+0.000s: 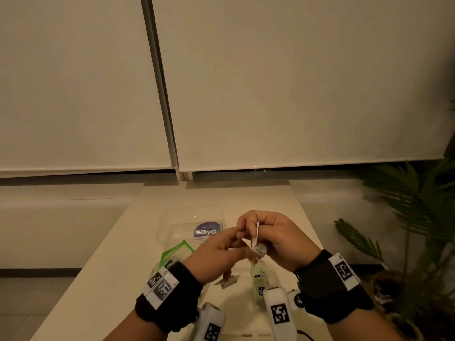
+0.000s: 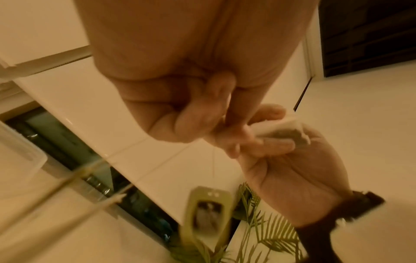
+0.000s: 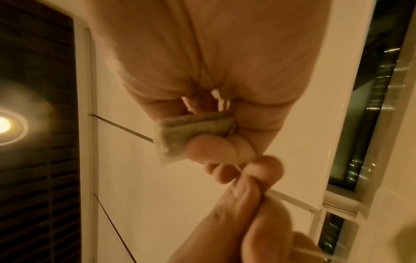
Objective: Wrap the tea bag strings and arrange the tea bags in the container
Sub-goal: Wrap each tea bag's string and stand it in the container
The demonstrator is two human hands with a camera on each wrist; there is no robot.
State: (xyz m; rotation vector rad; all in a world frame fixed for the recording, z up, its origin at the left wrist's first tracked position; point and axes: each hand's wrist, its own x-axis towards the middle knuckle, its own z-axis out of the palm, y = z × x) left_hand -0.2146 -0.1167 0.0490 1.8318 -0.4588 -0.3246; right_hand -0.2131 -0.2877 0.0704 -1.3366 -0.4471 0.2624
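White blinds hang behind the pale counter. Right hand pinches the tea bag above the counter; left hand pinches its string, tag dangling. Probably best: keep the string taut, wind snugly. The container lies beyond.

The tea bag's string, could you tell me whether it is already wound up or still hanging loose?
Still loose: in the left wrist view the string drops from the pinching fingers down to the dangling green tag.
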